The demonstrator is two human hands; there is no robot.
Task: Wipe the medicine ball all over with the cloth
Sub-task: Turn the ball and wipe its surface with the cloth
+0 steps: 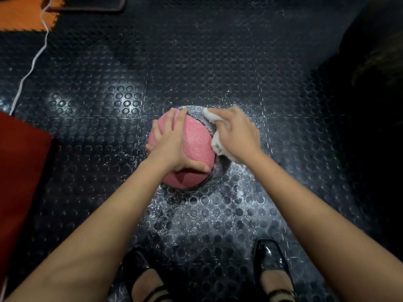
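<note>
Both hands on medicine ball (196,144); right hand (236,136) holds cloth (217,144).

Both bare forearms reach forward and down from the bottom corners, converging toward the middle. The left hand (172,141) lies palm down with fingers spread and straight, thumb stretched toward the near side, pressing on the top of the ball (196,140). The right hand (236,134) sits just beside it on the right, knuckles up, fingers curled around a bunched cloth (217,144) and holding it against the ball's right side. Both wrists are nearly straight.
</note>
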